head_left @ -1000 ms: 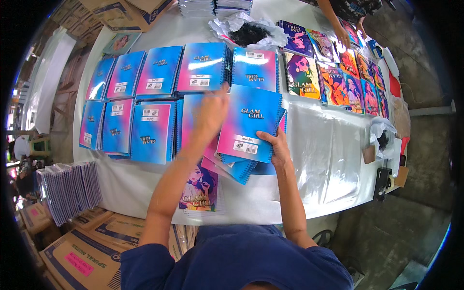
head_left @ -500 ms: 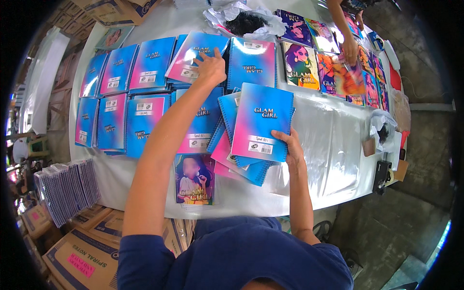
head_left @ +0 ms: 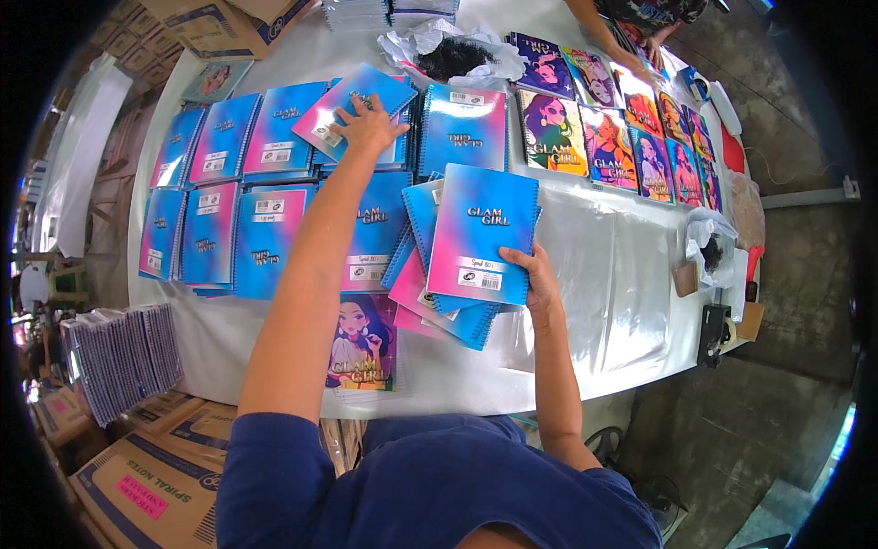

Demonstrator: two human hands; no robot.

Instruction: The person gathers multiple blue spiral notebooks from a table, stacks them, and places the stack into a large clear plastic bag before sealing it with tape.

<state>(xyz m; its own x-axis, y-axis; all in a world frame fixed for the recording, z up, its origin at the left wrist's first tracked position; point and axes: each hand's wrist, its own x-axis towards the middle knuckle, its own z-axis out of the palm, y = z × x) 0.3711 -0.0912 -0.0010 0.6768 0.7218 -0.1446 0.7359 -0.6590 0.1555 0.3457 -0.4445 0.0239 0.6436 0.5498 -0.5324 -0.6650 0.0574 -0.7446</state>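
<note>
Blue-and-pink spiral notebooks lie in stacks in two rows on the left half of the table. My left hand (head_left: 370,130) rests with spread fingers on the cover of a slanted notebook (head_left: 322,112) atop a back-row stack. In my right hand (head_left: 533,274) is the edge of a fanned bunch of spiral notebooks (head_left: 476,233), thumb on the top cover and the other fingers hidden beneath. This bunch overlaps the front-row stack (head_left: 377,233) beside it. A purple notebook with a drawn figure (head_left: 361,343) lies close to my body.
Colourful notebooks (head_left: 553,133) stand in rows at the far right, where a co-worker's arm (head_left: 608,41) reaches in. Crumpled white plastic with dark material (head_left: 455,57) sits at the back. Clear plastic sheeting (head_left: 604,274) covers the right. Bundled notebooks (head_left: 123,357) and cartons (head_left: 151,489) are at left.
The notebook under my left hand has shifted left and turned to a steeper slant. My right hand keeps its hold. The co-worker's hand has drawn back from the orange notebooks.
</note>
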